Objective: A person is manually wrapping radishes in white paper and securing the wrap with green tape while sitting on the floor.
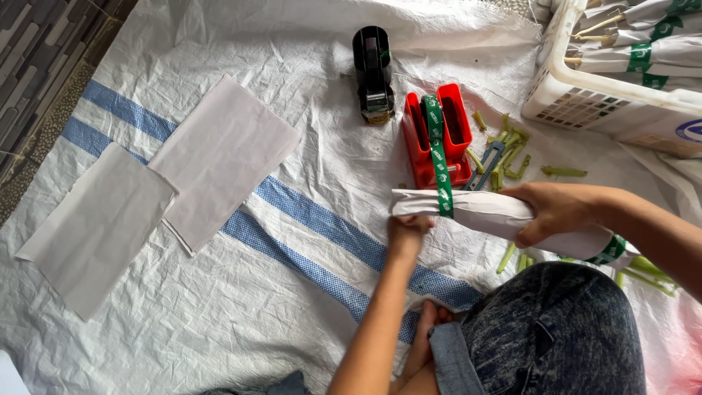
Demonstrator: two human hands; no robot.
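Note:
I hold a bundle wrapped in white paper [488, 213] lying sideways over my knee. My right hand [554, 209] grips its middle from above. My left hand [406, 229] pinches its left end from below, close to where a green tape strip [441, 164] wraps around it. That strip runs back up to a red tape dispenser [436, 134] just behind the bundle. Another green band circles the bundle's right end, where green stems [647, 271] stick out.
A black tape dispenser [374, 72] stands behind the red one. Two white paper sheets [219, 157] lie at left on the white woven mat with blue stripes [307, 219]. A white basket [607, 99] of wrapped bundles sits top right. Cut green stem pieces [512, 150] are scattered nearby.

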